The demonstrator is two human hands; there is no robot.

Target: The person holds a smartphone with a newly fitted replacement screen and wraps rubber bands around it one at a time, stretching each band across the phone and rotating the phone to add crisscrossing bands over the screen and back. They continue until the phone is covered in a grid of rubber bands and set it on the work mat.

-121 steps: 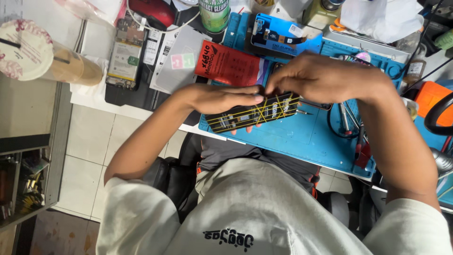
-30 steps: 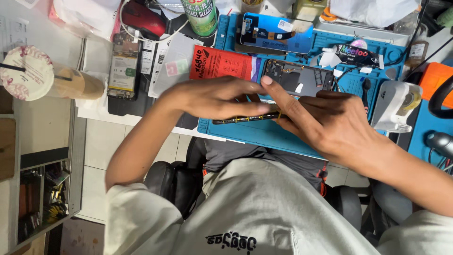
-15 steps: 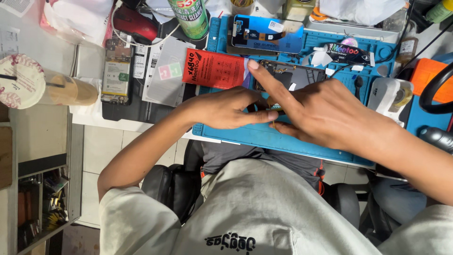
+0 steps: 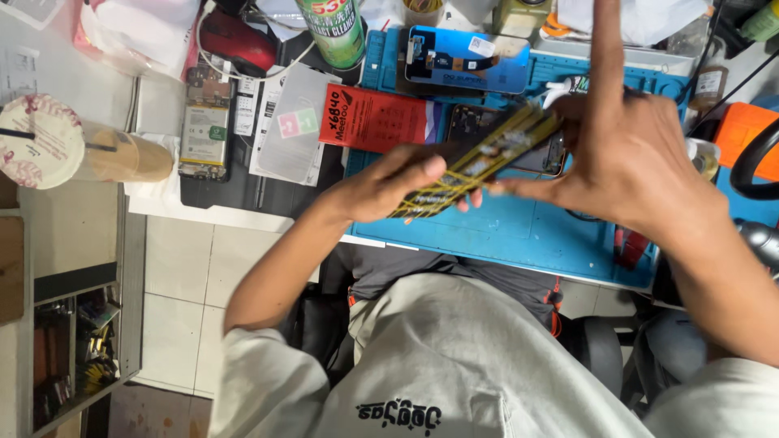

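Blue work mat (image 4: 519,235) on a cluttered white bench above pale floor tiles (image 4: 182,276): one phone bound in yellow bands (image 4: 479,158), raised over the mat, left hand (image 4: 389,186) and right hand (image 4: 629,154) both grasping it; one red box (image 4: 369,118); one green can (image 4: 334,28); one lidded cup (image 4: 77,150).

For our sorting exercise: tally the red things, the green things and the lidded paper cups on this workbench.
Red: 2, a card packet and a mouse-shaped thing
Green: 1, a spray can
Lidded paper cups: 1
Total: 4
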